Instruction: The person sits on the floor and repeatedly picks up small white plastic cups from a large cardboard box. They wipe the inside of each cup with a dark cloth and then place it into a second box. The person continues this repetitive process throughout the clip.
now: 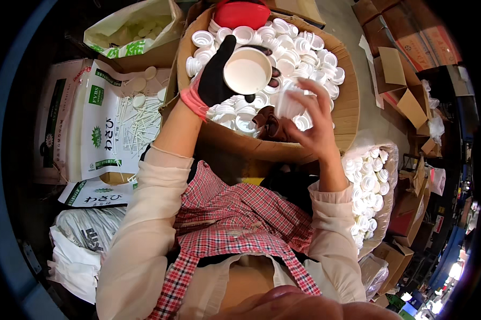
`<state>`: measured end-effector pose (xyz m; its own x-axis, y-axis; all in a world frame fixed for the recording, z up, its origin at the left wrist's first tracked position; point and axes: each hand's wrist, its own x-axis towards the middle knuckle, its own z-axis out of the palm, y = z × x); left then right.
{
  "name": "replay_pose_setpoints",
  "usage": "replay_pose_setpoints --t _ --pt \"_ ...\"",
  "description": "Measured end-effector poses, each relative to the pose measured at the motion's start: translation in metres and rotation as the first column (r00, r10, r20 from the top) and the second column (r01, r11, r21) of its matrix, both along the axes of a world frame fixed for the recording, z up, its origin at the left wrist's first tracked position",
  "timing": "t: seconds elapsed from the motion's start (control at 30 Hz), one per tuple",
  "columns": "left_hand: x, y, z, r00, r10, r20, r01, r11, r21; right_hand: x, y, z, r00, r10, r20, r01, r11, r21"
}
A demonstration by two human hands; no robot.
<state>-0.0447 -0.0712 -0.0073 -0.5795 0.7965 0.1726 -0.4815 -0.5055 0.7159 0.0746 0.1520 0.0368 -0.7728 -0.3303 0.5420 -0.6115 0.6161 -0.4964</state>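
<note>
Location type: workshop area with small plastic parts in bulk.
A large carton (351, 109) at 12 o'clock and a plastic-lined container (392, 186) at 3 o'clock hold heaped white plastic parts (304, 47); a box (97, 143) at 10 o'clock contains thin white rods (136, 127). Open cardboard boxes (391, 68) stand at 2 o'clock, plastic sacks (83, 234) at 8 o'clock.
</note>
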Motion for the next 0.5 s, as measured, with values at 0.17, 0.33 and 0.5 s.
replay_pose_setpoints --t 0.17,0.33,0.5 --pt "0.013 0.009 0.003 0.930 0.140 -0.341 -0.282 0.865 -0.414 0.001 0.006 -0.018 0.996 0.087 -0.015 -0.071 0.893 0.445" --pt "0.016 0.016 0.010 0.992 0.128 -0.008 -0.125 0.954 -0.271 0.003 0.005 -0.018 0.988 0.126 0.094 -0.149 0.937 0.317" --pt "0.023 0.043 -0.016 0.737 0.326 -0.592 -0.429 0.902 -0.038 0.004 -0.008 -0.006 0.969 0.168 0.180 -0.183 0.981 0.069"
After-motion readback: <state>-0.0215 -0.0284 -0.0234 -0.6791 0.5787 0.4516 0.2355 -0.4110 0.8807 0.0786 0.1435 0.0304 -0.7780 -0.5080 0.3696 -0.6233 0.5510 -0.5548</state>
